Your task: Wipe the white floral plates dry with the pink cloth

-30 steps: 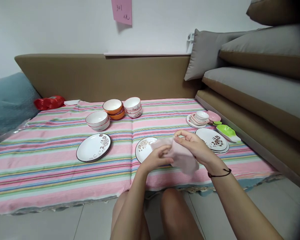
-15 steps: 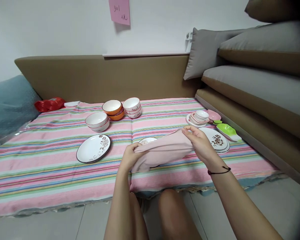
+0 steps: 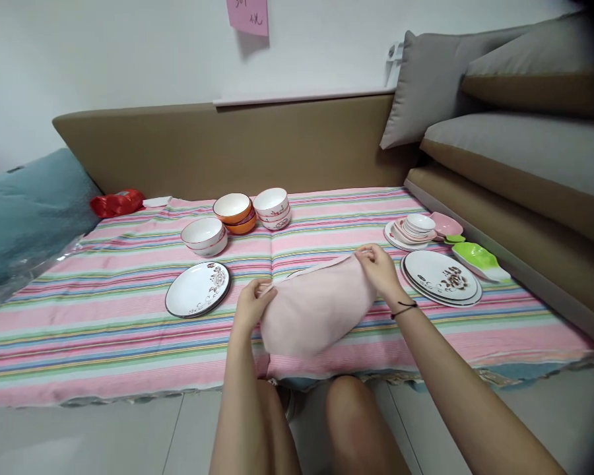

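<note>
A pale pink cloth (image 3: 319,303) hangs spread between my two hands above the striped bedcover. My left hand (image 3: 252,305) pinches its upper left corner, and my right hand (image 3: 377,270) pinches the upper right one. Behind the cloth, only a sliver of a plate's rim (image 3: 297,273) shows; the rest is hidden. To the left of my left hand lies a short stack of white plates (image 3: 193,290) with a brown flower print. Another stack of flowered plates (image 3: 438,274) lies just right of my right hand.
Several bowls stand toward the back: white ones (image 3: 204,237), orange ones (image 3: 232,210) and flowered ones (image 3: 272,204). Small dishes (image 3: 418,224) and a green leaf-shaped dish (image 3: 475,256) are at the right. Piled cushions (image 3: 515,145) border the right side; a red bundle (image 3: 117,203) lies back left.
The cloth has gone from bunched and slanted to spread open, hanging down between my hands. My right hand has shifted slightly left and up. The view has tilted a little.
</note>
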A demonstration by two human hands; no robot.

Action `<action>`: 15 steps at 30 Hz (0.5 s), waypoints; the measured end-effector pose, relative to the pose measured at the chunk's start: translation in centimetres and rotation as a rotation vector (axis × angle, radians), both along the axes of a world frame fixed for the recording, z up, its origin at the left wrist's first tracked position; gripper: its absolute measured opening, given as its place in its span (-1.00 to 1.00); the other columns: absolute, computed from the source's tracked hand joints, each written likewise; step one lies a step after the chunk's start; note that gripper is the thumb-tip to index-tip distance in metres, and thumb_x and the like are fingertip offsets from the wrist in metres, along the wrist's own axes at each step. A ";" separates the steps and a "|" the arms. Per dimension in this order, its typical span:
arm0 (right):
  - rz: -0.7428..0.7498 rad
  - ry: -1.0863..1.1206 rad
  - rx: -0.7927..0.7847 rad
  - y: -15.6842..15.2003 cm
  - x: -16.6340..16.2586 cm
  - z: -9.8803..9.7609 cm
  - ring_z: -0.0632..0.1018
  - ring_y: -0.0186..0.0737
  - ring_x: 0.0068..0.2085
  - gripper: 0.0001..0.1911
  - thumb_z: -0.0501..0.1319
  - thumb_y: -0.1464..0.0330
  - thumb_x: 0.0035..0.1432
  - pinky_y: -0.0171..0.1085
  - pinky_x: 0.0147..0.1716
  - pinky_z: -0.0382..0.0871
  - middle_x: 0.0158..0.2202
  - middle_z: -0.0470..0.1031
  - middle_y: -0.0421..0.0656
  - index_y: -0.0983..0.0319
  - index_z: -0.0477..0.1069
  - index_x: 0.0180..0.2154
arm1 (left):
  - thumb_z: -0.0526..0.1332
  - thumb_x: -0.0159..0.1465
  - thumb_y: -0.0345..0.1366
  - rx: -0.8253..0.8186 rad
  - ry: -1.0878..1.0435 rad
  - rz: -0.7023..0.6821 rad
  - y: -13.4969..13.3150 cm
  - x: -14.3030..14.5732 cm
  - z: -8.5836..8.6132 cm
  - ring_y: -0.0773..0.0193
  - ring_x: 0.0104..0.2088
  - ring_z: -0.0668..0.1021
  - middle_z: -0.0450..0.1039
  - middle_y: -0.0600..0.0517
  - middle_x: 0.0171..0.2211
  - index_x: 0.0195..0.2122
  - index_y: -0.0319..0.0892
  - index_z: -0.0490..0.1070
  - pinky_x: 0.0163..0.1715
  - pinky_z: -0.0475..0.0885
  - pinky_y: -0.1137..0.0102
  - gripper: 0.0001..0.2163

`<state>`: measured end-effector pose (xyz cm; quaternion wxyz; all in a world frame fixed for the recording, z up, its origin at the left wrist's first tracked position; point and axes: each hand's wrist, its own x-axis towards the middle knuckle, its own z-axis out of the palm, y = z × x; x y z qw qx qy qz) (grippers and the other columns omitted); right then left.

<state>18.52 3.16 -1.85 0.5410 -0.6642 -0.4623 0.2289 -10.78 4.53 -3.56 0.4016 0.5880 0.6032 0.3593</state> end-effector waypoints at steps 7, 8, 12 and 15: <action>0.266 -0.374 0.131 -2.1 -5.1 -3.3 0.47 -0.08 -0.10 -0.73 0.00 0.28 0.23 -0.05 -0.01 0.32 -0.20 0.51 -0.05 0.17 0.47 -0.28 | 0.17 0.20 -0.18 0.043 0.238 0.151 1.4 0.8 -1.9 0.14 -0.10 0.54 0.49 -0.14 -0.03 -0.05 -0.18 0.42 -0.12 0.36 0.33 -0.67; 0.411 -0.378 0.130 -2.7 -6.2 -4.1 0.48 -0.08 -0.04 -0.70 0.00 0.28 0.26 -0.04 0.05 0.31 -0.14 0.53 -0.06 0.16 0.49 -0.22 | 0.19 0.18 -0.17 0.020 0.269 0.136 1.4 0.8 -2.0 0.11 -0.10 0.54 0.51 -0.15 -0.06 -0.08 -0.19 0.44 -0.12 0.35 0.32 -0.68; 0.616 -0.481 0.070 -3.9 -9.3 -7.1 0.33 0.00 0.21 -0.62 0.12 0.23 0.22 0.10 0.24 0.11 0.16 0.38 -0.10 0.11 0.42 0.05 | 0.25 0.11 -0.23 -0.057 0.384 0.102 1.5 0.7 -2.6 0.05 -0.10 0.53 0.55 -0.18 -0.15 -0.19 -0.19 0.48 -0.12 0.31 0.30 -0.75; 0.586 -0.762 -0.085 -3.3 -10.1 -8.0 0.12 0.06 0.33 -0.49 0.06 0.16 0.27 0.18 0.28 -0.06 0.32 0.13 -0.12 0.11 0.23 0.22 | 0.27 0.04 -0.34 -0.091 0.432 0.110 1.7 0.8 -3.0 0.03 -0.11 0.51 0.55 -0.15 -0.21 -0.32 -0.17 0.48 -0.12 0.27 0.28 -0.84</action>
